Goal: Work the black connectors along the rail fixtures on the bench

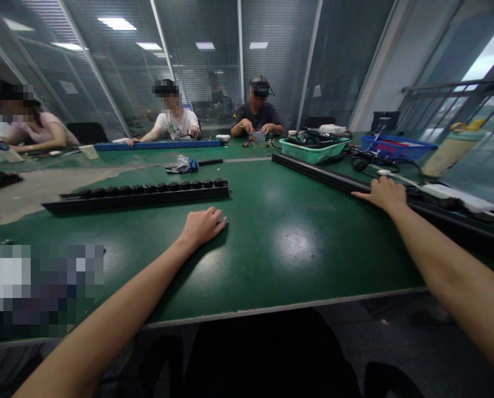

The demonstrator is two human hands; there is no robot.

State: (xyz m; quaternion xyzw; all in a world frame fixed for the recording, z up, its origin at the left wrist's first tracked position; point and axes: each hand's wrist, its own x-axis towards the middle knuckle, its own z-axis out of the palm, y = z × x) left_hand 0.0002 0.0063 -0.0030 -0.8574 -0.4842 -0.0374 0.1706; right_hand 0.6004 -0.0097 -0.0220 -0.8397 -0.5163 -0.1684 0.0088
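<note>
My left hand (203, 226) rests palm down on the green work table (280, 265), holding nothing, with its fingers lightly curled. Ahead of it lies a long black rail (135, 200) topped by a row of several round black parts. My right hand (379, 193) lies on the table with its fingers spread, holding nothing. Its fingertips are at or just over a second black metal rail (325, 175), which runs diagonally toward the right edge of the view. A white flat device (450, 192) lies beyond my right hand.
A crumpled grey and blue cloth (181, 165) lies mid-table. A teal basket of cables (313, 152) and a blue tray (396, 147) stand farther right. Several seated people (256, 110) work around the table behind a long blue bar (158, 145). A blurred patch covers the lower left.
</note>
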